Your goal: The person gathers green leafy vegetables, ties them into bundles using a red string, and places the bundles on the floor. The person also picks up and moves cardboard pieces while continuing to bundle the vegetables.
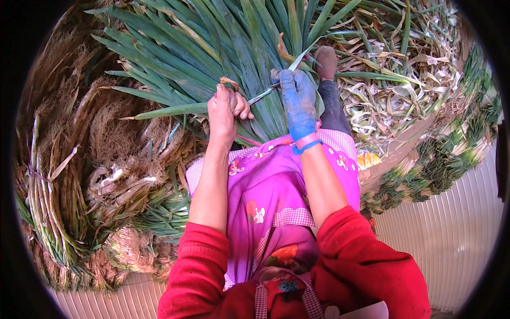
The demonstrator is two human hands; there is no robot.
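Observation:
A thick bundle of green onion leaves (pixel 239 44) fans out before me, its near end at the pink apron (pixel 271 191) on my lap. A thin tie strip (pixel 261 95) runs across the leaves between my hands. My bare left hand (pixel 228 104) is closed around one end, on the bundle's left side, with a green leaf pointing left from it. My right hand (pixel 297 95), in a blue, soiled glove, grips the strip on the right side; its pale tail sticks up past the fingers. The bundle's near end is hidden.
Onions with brown roots and dry leaves (pixel 115 115) lie heaped on the left. Peeled skins and leaf scraps (pixel 382 91) cover the ground at right, near my shoe (pixel 326 62). Rows of bundled green onions (pixel 442 159) stand beyond, by a ribbed pale surface (pixel 442 223).

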